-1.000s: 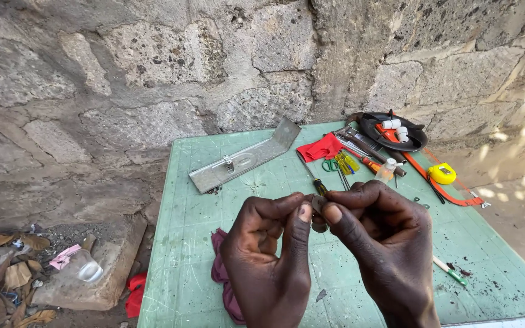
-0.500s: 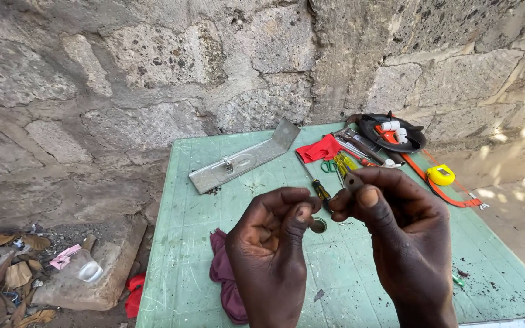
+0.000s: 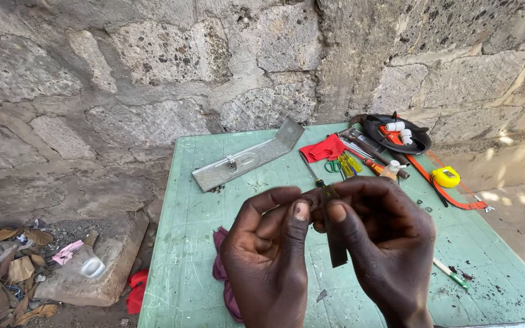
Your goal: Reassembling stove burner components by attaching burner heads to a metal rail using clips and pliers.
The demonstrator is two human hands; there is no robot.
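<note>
Round tray: a shallow black round tray (image 3: 422,144) is seen at the far right corner of the bench; white cylindrical pieces (image 3: 396,127) and a red-orange item are held in it, though what they are cannot be told.
Clear cup: a small clear cup (image 3: 89,265) is seen lying on a stone block on the ground, left of the bench; its contents cannot be made out.
Left hand: the left hand (image 3: 270,261) is raised over the near middle of the bench; its grip is closed, with thumb and fingertips pinched on the upper end of the dark strip.
Right hand: the right hand (image 3: 384,243) is held just beside the left, touching it at the fingertips; its grip is likewise closed on the same strip, the thumb pressed against its face.
Dark strip: a narrow flat dark strip (image 3: 334,240) is held upright between both hands, above the bench and clear of it; its lower end hangs free below the thumbs.
Bench: a green bench (image 3: 195,212) is set against a rough stone wall (image 3: 153,73).
Metal bracket: a long bent metal bracket (image 3: 247,157) is laid at the far left of the bench.
Other tools: a red cloth (image 3: 323,149), small green-handled scissors (image 3: 333,166), a yellow tape measure (image 3: 446,177) and a green pen (image 3: 451,274) are laid to the right.
Purple cloth: a purple cloth (image 3: 220,267) is partly hidden beneath the left hand.
</note>
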